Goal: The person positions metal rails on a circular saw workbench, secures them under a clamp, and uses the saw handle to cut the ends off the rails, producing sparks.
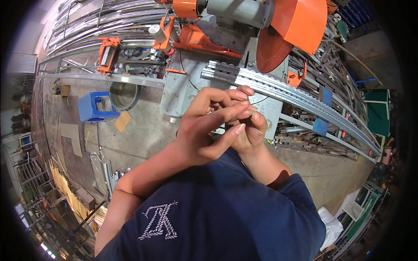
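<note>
Metal profiles [270,89] are laid side by side just beyond the fingers [226,114], across the saw table [176,95], apparently for even support. The left hand [200,126] and right hand [253,134] are brought together, fingers curled; whether anything is pinched cannot be told. Leftward, a bucket's contents [124,93] cannot be discerned.

Navy shirt [248,213], white lettering [162,221]
</note>
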A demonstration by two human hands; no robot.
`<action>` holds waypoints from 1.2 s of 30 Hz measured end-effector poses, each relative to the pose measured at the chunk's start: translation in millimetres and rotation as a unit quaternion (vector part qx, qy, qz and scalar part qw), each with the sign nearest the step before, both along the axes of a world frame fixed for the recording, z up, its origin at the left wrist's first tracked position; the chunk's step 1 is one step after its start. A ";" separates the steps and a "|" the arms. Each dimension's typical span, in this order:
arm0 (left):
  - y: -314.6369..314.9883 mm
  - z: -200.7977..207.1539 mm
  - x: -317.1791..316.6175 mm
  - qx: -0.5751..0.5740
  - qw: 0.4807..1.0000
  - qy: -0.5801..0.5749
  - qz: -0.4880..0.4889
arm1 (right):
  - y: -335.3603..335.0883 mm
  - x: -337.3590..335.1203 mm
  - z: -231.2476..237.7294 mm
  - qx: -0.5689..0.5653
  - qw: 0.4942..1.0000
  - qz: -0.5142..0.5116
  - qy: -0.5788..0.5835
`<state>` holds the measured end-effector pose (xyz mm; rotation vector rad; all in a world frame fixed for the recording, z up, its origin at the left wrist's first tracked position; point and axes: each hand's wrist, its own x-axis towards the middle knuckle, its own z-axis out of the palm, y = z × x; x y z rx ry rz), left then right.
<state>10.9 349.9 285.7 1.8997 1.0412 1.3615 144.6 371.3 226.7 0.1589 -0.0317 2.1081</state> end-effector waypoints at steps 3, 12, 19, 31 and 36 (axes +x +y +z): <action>-0.4 2.4 -1.1 -0.007 1.000 0.004 0.000 | -1.5 -0.7 -0.9 -0.006 1.000 0.001 0.009; -0.7 -2.4 -1.2 -0.004 1.000 0.010 0.012 | -2.8 -3.7 -3.1 -0.041 0.999 -0.001 0.032; 5.1 -23.9 -6.2 -0.067 0.997 0.019 0.018 | 9.7 -1.7 -32.1 -0.052 0.998 0.007 -0.043; -132.0 -228.6 -137.5 -0.496 0.818 0.275 0.095 | 149.3 166.0 -216.5 0.518 0.034 -0.098 -0.849; -271.2 -291.8 -201.2 -0.646 0.705 0.133 0.261 | 156.2 167.7 -234.0 0.515 0.104 -0.045 -0.849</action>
